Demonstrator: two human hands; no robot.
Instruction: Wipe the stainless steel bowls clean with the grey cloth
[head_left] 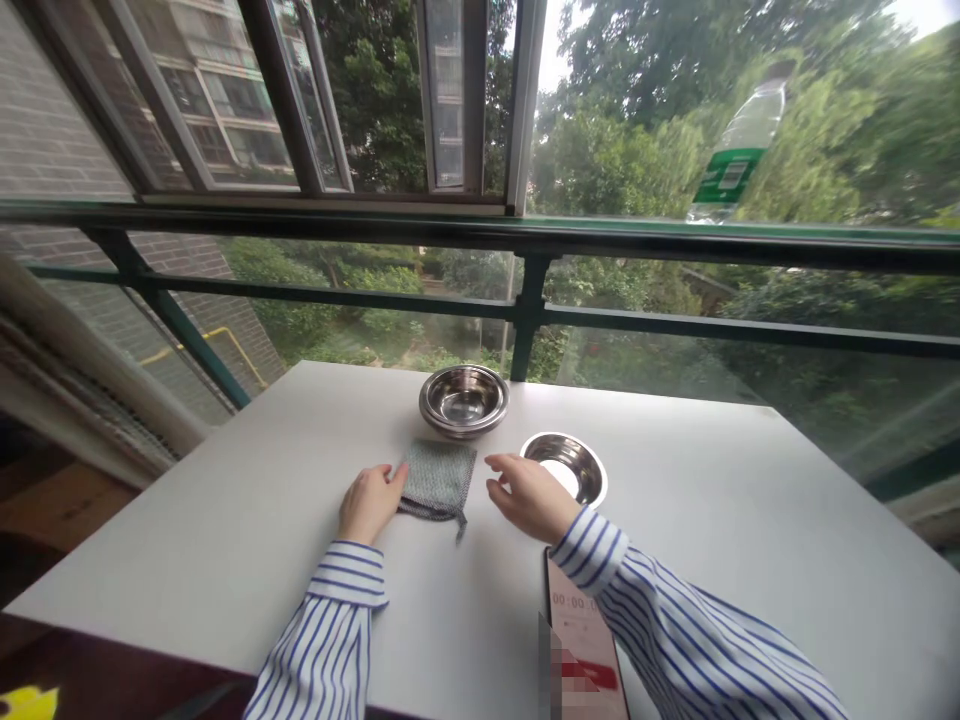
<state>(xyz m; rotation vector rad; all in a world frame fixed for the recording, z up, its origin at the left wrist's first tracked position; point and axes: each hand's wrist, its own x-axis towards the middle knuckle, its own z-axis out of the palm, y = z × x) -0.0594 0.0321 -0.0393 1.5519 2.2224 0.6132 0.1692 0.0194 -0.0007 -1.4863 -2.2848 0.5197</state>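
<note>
A grey folded dishcloth [439, 478] with a hanging loop lies flat in the middle of the white table. My left hand [371, 503] rests at its left edge, the thumb touching the cloth and the fingers slightly apart. To the right of the cloth, my right hand [534, 496] hovers with thumb and forefinger apart and nothing between them. Partly behind this hand is a steel bowl [592, 470] with something white in it. Stacked steel bowls [465, 425] stand just beyond the cloth.
A phone [574, 590] showing a timer lies under my right forearm on the white table [225, 520]. Past the far table edge runs a dark green railing [360, 232] before the windows. A plastic bottle [739, 150] with a green label stands on the ledge at right.
</note>
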